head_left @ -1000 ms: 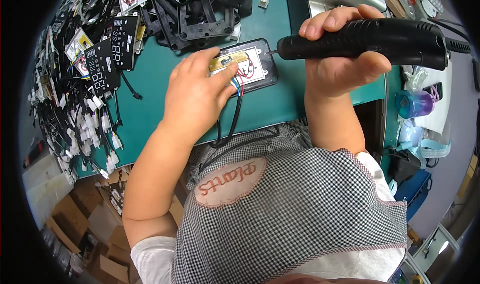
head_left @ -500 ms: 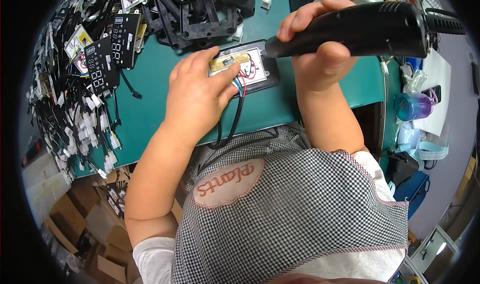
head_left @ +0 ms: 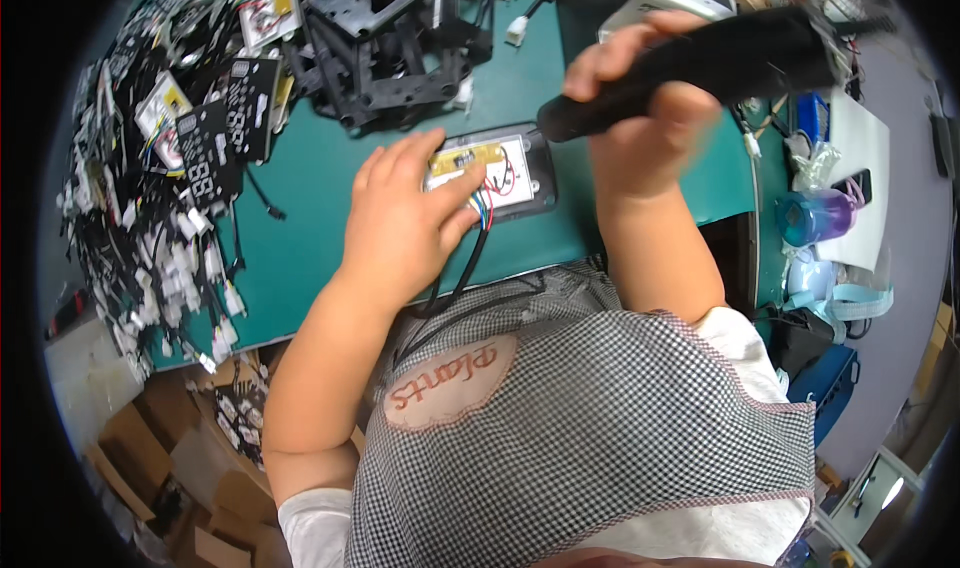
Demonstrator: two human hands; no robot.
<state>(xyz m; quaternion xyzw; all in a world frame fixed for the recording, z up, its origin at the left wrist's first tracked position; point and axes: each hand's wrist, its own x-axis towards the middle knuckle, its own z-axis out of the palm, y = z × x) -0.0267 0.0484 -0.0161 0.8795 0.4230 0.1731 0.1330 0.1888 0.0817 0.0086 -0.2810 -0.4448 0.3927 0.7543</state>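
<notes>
A white-backed circuit board (head_left: 514, 176) with yellow tape and coloured wires lies in a black plastic housing (head_left: 543, 190) on the green table. My left hand (head_left: 400, 208) grips its left part, fingers at the far edge and thumb over the board. A black cable (head_left: 470, 268) runs from the wires toward my apron. In my right hand (head_left: 640, 128) is a thick black corded electric screwdriver (head_left: 700, 68), held aslant with fingers and thumb wrapped round it. Its nose points at the housing's far right corner; whether the bit touches there I cannot tell.
Black plastic frames (head_left: 390, 58) are piled beyond the housing. Bundled cables with white connectors (head_left: 175, 268) and display boards (head_left: 210, 153) crowd the left side. At the right stand a blue-purple bottle (head_left: 815, 216) and a phone (head_left: 853, 188). Cardboard boxes (head_left: 150, 438) sit below on the left.
The whole view has shifted slightly. The screwdriver's nose has lifted a little away from the board's corner, and the tool and right hand are now blurred. My left hand keeps its hold.
</notes>
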